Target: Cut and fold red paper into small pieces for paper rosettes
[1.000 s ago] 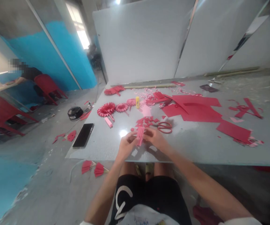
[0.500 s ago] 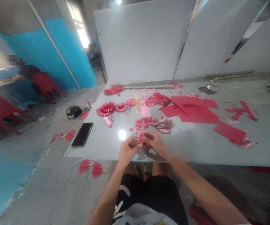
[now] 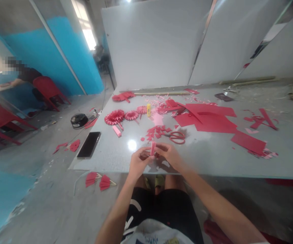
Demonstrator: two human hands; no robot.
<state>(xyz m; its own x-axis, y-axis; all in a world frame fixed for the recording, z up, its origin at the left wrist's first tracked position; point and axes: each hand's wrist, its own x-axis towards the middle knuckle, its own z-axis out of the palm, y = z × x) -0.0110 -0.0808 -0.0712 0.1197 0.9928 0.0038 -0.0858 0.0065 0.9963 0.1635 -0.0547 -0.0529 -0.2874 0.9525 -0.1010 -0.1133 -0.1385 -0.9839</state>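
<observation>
Pleated red paper strip (image 3: 152, 148) | upright | left hand (image 3: 138, 163) and right hand (image 3: 169, 155) together, pinched on strip | red scissors (image 3: 177, 137) just beyond on table (image 3: 110, 152) | paper rosettes (image 3: 114, 118) farther left

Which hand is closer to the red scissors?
Right. The right hand is just below the red scissors, not touching them. The left hand is farther away, down and to the left of them.
</observation>
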